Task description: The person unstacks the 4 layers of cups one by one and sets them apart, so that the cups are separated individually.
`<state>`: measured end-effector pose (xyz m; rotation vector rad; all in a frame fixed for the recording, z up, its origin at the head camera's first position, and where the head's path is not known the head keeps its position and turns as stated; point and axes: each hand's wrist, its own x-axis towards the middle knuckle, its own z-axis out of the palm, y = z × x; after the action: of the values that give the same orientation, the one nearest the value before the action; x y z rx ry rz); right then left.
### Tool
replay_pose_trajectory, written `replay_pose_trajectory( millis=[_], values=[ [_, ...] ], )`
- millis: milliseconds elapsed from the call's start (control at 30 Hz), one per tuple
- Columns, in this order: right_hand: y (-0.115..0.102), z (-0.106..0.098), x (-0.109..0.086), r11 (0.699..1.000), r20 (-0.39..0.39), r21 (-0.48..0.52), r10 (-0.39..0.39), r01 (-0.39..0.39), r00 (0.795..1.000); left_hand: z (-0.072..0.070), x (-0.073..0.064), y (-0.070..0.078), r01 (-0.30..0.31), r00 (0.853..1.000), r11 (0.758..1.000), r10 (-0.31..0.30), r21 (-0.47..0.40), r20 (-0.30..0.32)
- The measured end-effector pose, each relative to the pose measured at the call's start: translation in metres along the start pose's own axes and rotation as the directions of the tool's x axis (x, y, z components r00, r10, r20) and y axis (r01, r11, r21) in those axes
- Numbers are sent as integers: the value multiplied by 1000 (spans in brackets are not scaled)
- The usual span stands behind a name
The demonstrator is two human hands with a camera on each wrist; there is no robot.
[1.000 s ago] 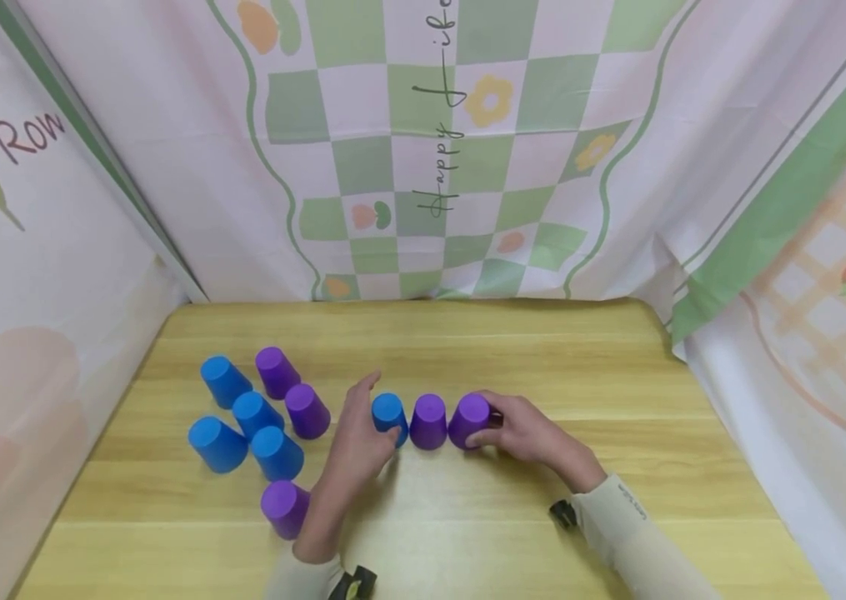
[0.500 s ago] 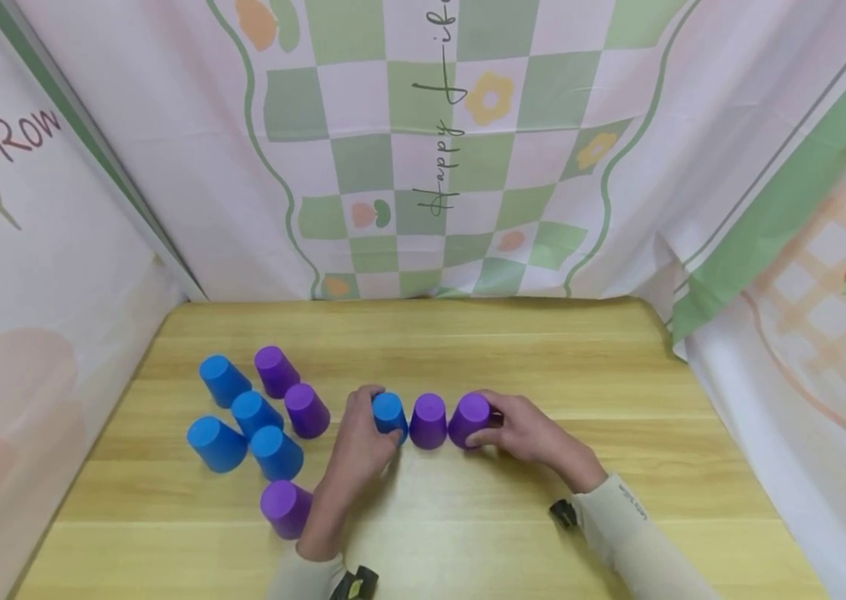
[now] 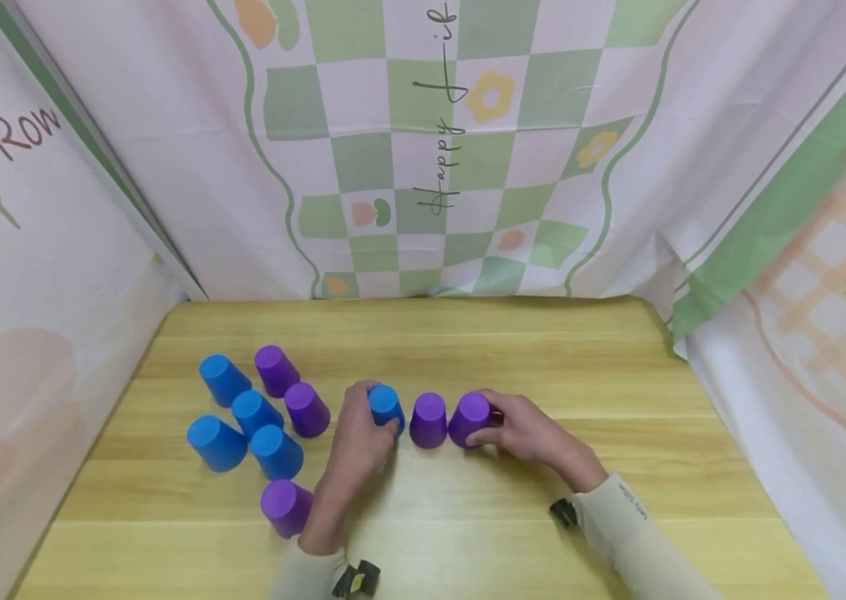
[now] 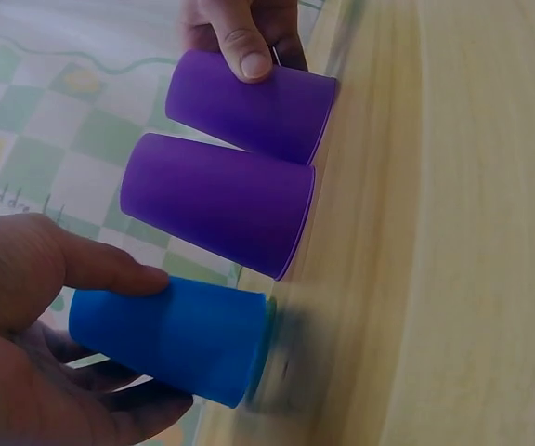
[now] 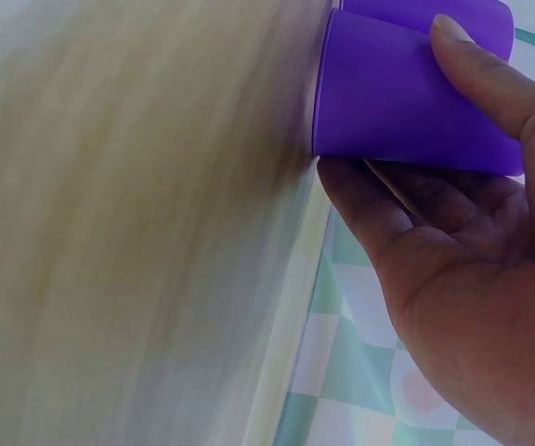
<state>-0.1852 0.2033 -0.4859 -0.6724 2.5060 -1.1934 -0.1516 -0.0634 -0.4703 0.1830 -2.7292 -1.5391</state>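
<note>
My left hand (image 3: pixel 357 437) grips an upside-down blue cup (image 3: pixel 387 405), thumb on the near side and fingers around the far side. In the left wrist view, a shadowed gap shows between the rim of the blue cup (image 4: pixel 179 339) and the table. Just right of it, an upside-down purple cup (image 3: pixel 429 421) stands untouched on the table. Beside that one is a second purple cup (image 3: pixel 469 419), also rim down, which my right hand (image 3: pixel 531 429) holds between thumb and fingers. The right wrist view shows this purple cup (image 5: pixel 397 93) with its rim at the tabletop.
Several more upside-down cups stand at the left of the wooden table (image 3: pixel 543 533): a blue group (image 3: pixel 256 414), two purple cups (image 3: pixel 307 410) behind and beside it, and a purple cup (image 3: pixel 286 507) near my left forearm. A patterned curtain (image 3: pixel 423 167) hangs along the back edge.
My left fingers have closed around the blue cup and moved it slightly up and left, away from the middle purple cup. The right hand has stayed in place on its purple cup.
</note>
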Motion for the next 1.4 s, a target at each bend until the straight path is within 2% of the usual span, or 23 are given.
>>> replay_pose_trajectory(
  millis=[400, 700, 900, 1167, 1400],
  values=[
    [0, -1, 0, 1000, -5, -2, 6, -6, 1000, -1, 8, 5, 16, 991, 998, -24, -63, -133],
    [0, -1, 0, 1000, 6, 4, 5, -5, 1000, 1, 21, 7, 18, 976, 998, -29, -55, -214],
    [0, -1, 0, 1000, 5, 2, 3, -3, 1000, 2, 32, 12, -6, 955, 1000, -4, -31, -298],
    [-1, -2, 0, 1000, 1, -9, 10, -10, 1000, 5, 44, 9, 18, 936, 999, -32, -43, -351],
    [-1, -1, 0, 1000, 2, -7, 12, -11, 1000, 5, 58, 4, 14, 893, 998, -43, -67, -449]
  ],
)
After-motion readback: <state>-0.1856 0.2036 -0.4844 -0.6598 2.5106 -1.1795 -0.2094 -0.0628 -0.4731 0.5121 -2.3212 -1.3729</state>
